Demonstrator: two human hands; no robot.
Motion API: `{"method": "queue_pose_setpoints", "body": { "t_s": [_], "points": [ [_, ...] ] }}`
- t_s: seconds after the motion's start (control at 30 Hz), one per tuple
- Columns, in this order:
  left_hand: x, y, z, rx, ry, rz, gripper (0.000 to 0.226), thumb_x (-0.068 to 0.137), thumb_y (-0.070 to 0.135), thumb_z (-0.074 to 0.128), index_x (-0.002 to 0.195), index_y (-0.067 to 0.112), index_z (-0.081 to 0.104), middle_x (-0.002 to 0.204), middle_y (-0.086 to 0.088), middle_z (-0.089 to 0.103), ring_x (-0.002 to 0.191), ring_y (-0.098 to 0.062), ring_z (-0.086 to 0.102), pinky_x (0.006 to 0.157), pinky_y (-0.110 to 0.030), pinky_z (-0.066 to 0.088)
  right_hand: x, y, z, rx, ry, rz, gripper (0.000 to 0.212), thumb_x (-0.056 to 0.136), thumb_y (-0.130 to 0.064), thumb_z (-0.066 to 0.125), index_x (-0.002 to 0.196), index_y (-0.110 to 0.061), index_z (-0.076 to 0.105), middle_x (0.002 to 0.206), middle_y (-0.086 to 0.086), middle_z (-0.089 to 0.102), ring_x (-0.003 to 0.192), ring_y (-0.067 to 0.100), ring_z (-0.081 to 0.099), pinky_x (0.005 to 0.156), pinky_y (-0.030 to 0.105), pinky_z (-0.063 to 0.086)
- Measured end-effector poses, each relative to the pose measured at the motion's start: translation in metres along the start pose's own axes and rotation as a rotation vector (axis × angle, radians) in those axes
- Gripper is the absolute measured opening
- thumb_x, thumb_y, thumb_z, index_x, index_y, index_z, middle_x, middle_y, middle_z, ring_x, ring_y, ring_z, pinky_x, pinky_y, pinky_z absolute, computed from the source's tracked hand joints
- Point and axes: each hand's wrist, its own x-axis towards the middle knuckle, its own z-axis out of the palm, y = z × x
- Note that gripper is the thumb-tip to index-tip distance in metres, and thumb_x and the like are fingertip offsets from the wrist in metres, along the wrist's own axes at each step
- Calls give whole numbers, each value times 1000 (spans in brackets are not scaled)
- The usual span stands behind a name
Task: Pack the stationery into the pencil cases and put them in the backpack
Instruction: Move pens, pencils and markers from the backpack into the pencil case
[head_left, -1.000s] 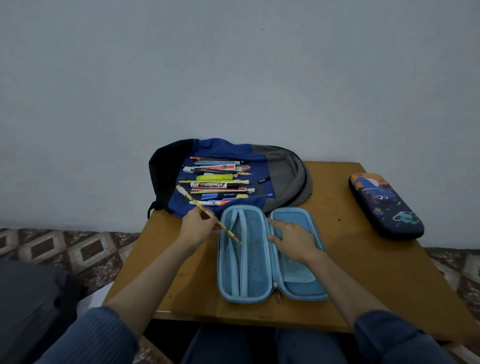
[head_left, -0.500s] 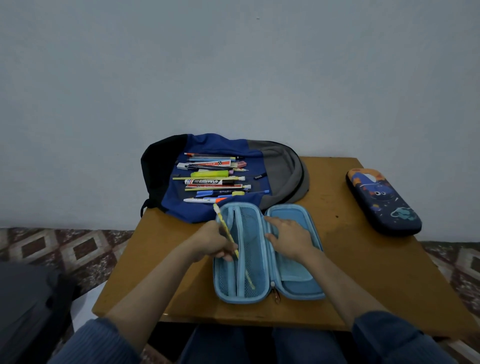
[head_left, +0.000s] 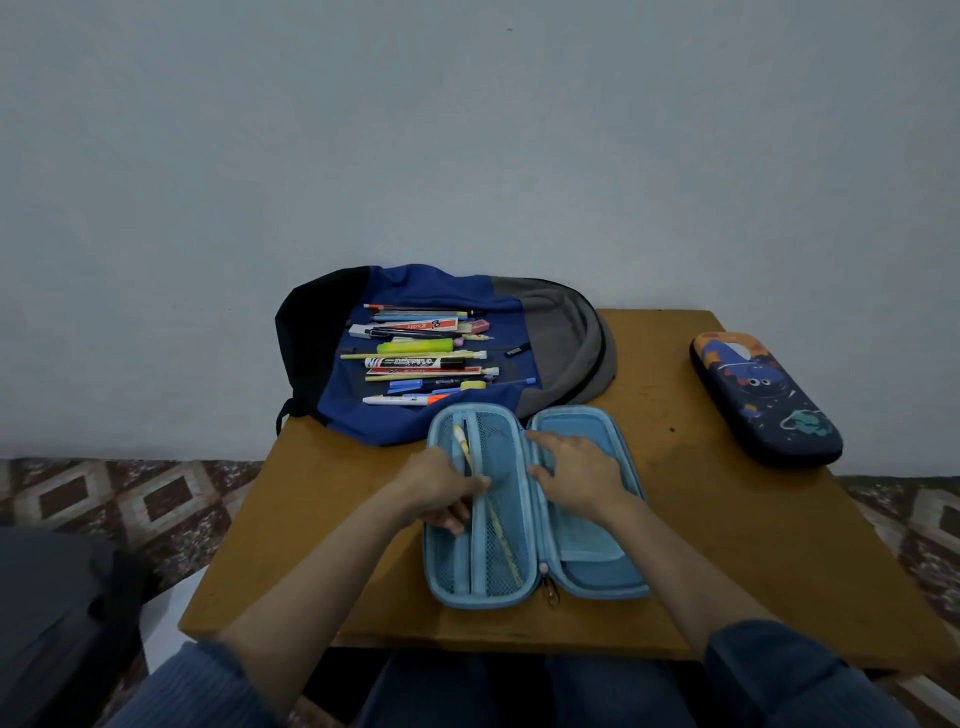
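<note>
The left hand (head_left: 441, 488), fingers pinching the yellow pencil (head_left: 485, 499), has slid it under the mesh of the open blue case (head_left: 587, 587); a second ago it hovered outside. The right hand (head_left: 576, 475) lies flat, released, beside it. Most stationery (head_left: 426, 358) waits on the backpack (head_left: 561, 332) behind the case.

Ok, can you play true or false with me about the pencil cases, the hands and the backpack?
1. The light blue pencil case lies open on the wooden table. True.
2. The dark blue space-print pencil case is open. False: it lies shut, at the right.
3. The left hand holds a yellow pencil over the mesh side. True.
4. The right hand holds a marker. False: it rests flat on the open case, holding nothing.
5. Pens lie on the blue and grey backpack. True.
</note>
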Motion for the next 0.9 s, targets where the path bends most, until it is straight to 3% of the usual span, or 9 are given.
{"method": "queue_pose_setpoints", "body": {
  "t_s": [0.13, 0.27, 0.37, 0.43, 0.57, 0.73, 0.8, 0.9],
  "points": [
    [3, -4, 13, 100, 114, 101, 20, 80, 22, 72, 72, 11, 57, 72, -4, 63, 58, -13, 59, 55, -21, 52, 0, 0, 0, 11, 6, -3, 51, 97, -34, 44, 146, -29, 29, 145, 0, 41, 132, 25, 37, 99, 36, 39],
    [2, -8, 24, 122, 276, 231, 29, 80, 17, 70, 60, 14, 49, 78, -4, 60, 68, -12, 55, 54, -19, 43, 0, 1, 1, 23, 10, 3, 51, 96, -34, 44, 145, -29, 30, 145, -1, 42, 131, 25, 37, 99, 37, 40],
    [2, -14, 27, 60, 349, 296, 26, 80, 14, 68, 60, 12, 53, 107, 4, 58, 96, -12, 55, 75, -22, 43, 0, 1, 0, 14, 8, 8, 50, 96, -35, 45, 144, -30, 30, 144, 0, 43, 131, 25, 38, 98, 38, 40],
    [3, -18, 27, -37, 331, 284, 24, 80, 11, 68, 59, 13, 56, 115, 6, 56, 107, -12, 54, 84, -23, 42, 0, 1, -1, 13, 9, 9, 51, 96, -36, 45, 144, -31, 30, 144, -1, 43, 132, 24, 38, 98, 38, 40],
    [3, -21, 27, -159, 266, 262, 26, 82, 10, 67, 60, 11, 53, 94, 10, 60, 86, -7, 57, 65, -15, 44, 1, 0, -1, 8, 9, 11, 51, 96, -37, 45, 145, -31, 30, 143, -1, 44, 131, 24, 38, 97, 37, 41],
    [6, -20, 30, -159, 215, 244, 24, 84, 15, 66, 68, 15, 48, 68, -2, 54, 67, -16, 54, 63, -28, 46, 2, 2, -1, 10, 14, 15, 51, 95, -38, 47, 143, -32, 32, 140, -2, 47, 130, 24, 39, 94, 37, 42],
    [7, -18, 30, -208, 179, 224, 23, 85, 14, 64, 70, 14, 47, 67, -2, 52, 64, -16, 53, 62, -28, 45, 3, 2, -1, 11, 15, 15, 51, 95, -38, 48, 143, -32, 32, 140, -2, 48, 130, 24, 40, 93, 37, 43],
    [6, -13, 31, -386, 109, 151, 17, 85, 12, 64, 83, 13, 47, 85, -10, 63, 82, -28, 65, 77, -38, 53, 5, 3, -1, 11, 22, 11, 51, 94, -39, 49, 143, -33, 34, 139, -1, 50, 129, 24, 41, 93, 38, 44]
  ]
}}
